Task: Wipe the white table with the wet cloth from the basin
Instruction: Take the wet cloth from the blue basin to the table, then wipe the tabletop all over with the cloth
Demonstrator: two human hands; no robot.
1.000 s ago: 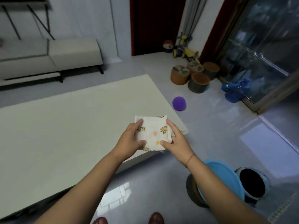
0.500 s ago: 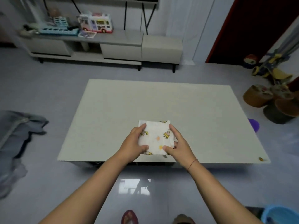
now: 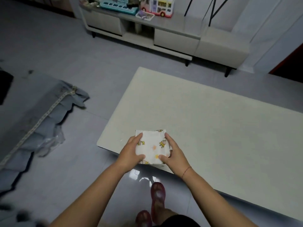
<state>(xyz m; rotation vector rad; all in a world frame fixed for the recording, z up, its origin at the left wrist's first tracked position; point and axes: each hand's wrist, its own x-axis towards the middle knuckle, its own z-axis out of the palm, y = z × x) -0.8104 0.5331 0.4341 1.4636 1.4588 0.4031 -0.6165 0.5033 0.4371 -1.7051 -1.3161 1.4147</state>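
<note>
With the cloth folded into a pad over the table's near-left corner, I've got both hands on it: left hand clasping its left edge, right hand its right, thumbs on top. Whether it's touching the surface or hovering just above, I can't tell. Almost all the bare tabletop runs away to the right and forward, long axis heading right, so I reckon the wipe goes that way, right hand leading.
</note>
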